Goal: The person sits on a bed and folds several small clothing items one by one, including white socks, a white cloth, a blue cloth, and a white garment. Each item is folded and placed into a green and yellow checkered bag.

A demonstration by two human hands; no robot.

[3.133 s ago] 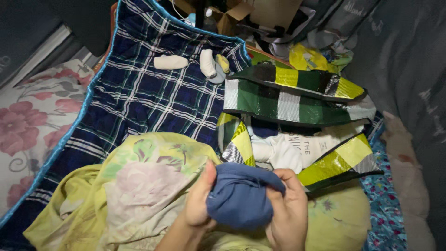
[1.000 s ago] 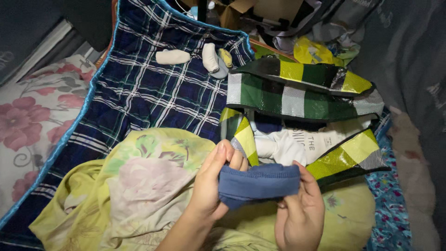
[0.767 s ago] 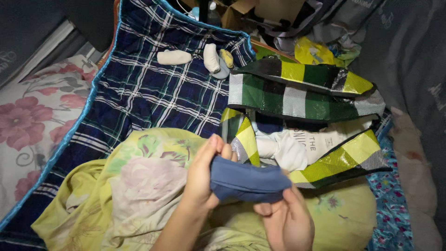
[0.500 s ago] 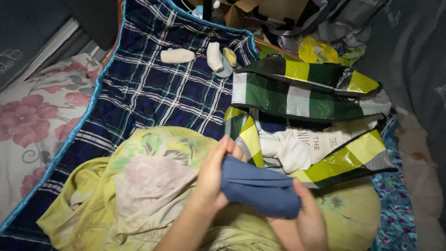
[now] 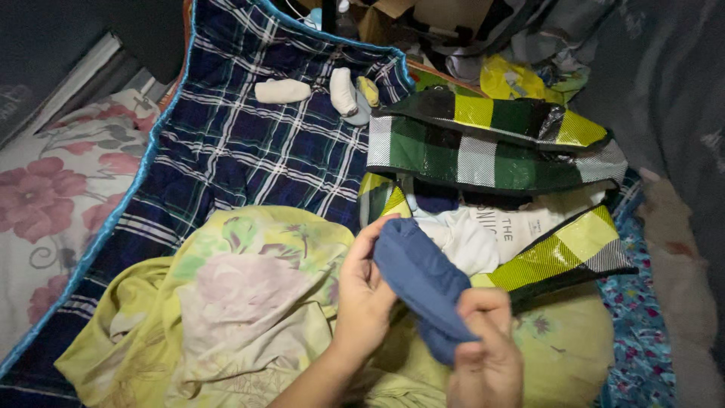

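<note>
A rolled blue cloth [image 5: 421,281] slants from upper left to lower right between both my hands. My left hand [image 5: 364,293] pinches its upper end with thumb and fingers. My right hand [image 5: 485,349] grips its lower end near the bottom edge of the view. Just behind the cloth lies an open green, yellow and white checked bag [image 5: 483,151] with white clothing [image 5: 483,234] inside. Under my hands spreads a yellow-green flowered sheet [image 5: 226,302].
A navy plaid blanket [image 5: 249,143] with a blue edge covers the bed. Rolled pale socks [image 5: 281,91] and another sock bundle [image 5: 349,92] rest on it at the back. A pink-flowered pillow [image 5: 45,196] lies left. Cardboard boxes [image 5: 430,13] and a yellow bag [image 5: 507,75] crowd the back.
The blue cloth went from a wide bundle to a narrow roll and tilted downward on its right side. My right hand dropped lower, and my left hand stayed at the upper end.
</note>
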